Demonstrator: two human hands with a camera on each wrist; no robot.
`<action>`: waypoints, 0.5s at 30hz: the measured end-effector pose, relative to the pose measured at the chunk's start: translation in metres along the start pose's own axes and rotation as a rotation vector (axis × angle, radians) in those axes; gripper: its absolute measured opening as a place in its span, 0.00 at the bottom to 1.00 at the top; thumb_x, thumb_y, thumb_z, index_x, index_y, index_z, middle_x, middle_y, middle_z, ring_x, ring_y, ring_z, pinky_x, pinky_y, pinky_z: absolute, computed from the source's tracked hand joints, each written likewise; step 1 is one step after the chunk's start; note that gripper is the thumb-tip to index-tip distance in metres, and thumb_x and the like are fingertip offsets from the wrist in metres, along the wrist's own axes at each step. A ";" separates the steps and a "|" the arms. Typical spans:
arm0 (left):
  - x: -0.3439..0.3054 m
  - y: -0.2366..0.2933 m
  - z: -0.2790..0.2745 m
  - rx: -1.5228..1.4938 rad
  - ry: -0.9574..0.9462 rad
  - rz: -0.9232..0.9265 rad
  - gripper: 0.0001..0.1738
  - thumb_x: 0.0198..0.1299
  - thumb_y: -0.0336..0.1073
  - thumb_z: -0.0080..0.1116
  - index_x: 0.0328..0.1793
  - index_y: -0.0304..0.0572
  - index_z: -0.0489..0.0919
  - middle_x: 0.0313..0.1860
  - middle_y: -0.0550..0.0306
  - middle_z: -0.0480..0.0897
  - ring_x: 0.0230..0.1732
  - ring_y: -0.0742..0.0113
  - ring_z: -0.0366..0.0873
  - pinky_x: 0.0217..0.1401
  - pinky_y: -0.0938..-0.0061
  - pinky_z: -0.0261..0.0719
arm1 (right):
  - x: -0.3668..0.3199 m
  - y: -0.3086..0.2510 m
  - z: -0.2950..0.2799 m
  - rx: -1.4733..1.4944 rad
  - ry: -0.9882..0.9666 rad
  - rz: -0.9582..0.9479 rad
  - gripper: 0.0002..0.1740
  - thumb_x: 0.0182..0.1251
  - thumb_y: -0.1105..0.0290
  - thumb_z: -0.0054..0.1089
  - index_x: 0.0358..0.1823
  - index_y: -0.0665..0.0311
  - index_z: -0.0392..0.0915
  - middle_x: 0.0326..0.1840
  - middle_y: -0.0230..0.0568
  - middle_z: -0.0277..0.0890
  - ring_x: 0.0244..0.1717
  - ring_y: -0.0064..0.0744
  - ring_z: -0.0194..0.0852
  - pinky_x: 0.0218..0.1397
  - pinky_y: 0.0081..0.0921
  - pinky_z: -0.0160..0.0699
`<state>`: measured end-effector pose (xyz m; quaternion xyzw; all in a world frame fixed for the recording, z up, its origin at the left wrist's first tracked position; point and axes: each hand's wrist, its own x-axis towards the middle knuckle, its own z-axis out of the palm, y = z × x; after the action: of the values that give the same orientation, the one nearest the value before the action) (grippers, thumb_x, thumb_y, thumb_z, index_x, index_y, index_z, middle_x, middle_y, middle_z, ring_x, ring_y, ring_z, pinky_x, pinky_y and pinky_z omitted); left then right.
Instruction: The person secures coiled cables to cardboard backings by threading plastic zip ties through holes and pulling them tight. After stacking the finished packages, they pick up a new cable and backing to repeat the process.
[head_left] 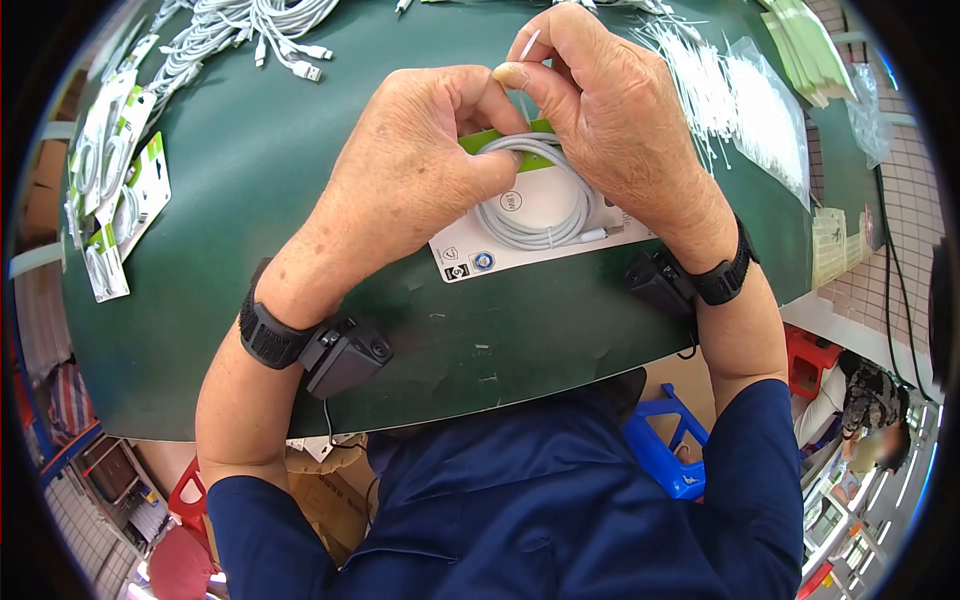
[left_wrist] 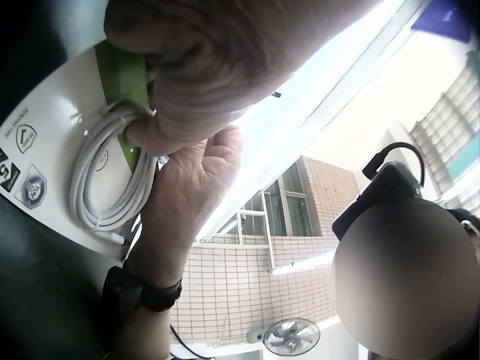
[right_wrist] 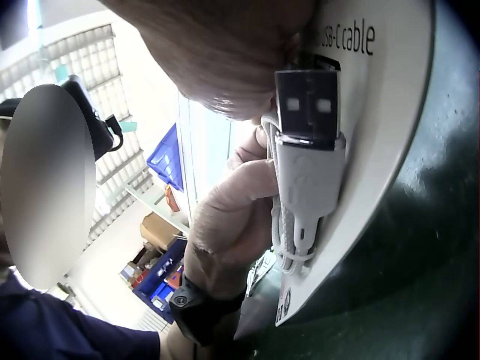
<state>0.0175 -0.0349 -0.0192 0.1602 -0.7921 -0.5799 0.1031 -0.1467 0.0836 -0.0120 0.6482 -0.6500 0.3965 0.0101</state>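
Observation:
A coiled white cable (head_left: 545, 240) lies on a white and green card (head_left: 455, 245) on the table. The left hand (head_left: 415, 150) grips the top of the coil between thumb and fingers. Above the card's green edge, the right hand (head_left: 625, 115) pinches a thin white tie (head_left: 531, 45) between thumb and forefinger. In the left wrist view the coil (left_wrist: 90, 180) rests against the printed card (left_wrist: 56, 135). A USB plug (right_wrist: 309, 112) of the cable shows large in the right wrist view, beside the card's lettering. The tie's lower end is mostly hidden by the fingers.
Carded cables (head_left: 130, 205) lie at the table's left side, loose white cables (head_left: 250, 25) at the back left. White ties (head_left: 690, 80) and a clear bag of them (head_left: 765, 115) lie at the right, near green cards (head_left: 805, 45). A blue stool (head_left: 665, 450) stands below the table's front edge.

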 end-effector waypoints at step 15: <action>0.003 -0.004 -0.003 -0.077 -0.030 -0.010 0.07 0.59 0.21 0.66 0.44 0.31 0.84 0.40 0.60 0.88 0.44 0.78 0.85 0.49 0.80 0.84 | -0.001 -0.008 -0.009 0.103 -0.055 0.168 0.09 0.72 0.76 0.70 0.51 0.65 0.88 0.43 0.34 0.89 0.39 0.25 0.85 0.45 0.25 0.87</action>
<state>0.0161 -0.0398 -0.0221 0.1514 -0.7700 -0.6126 0.0945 -0.1444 0.0905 -0.0026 0.6019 -0.6808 0.4107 -0.0743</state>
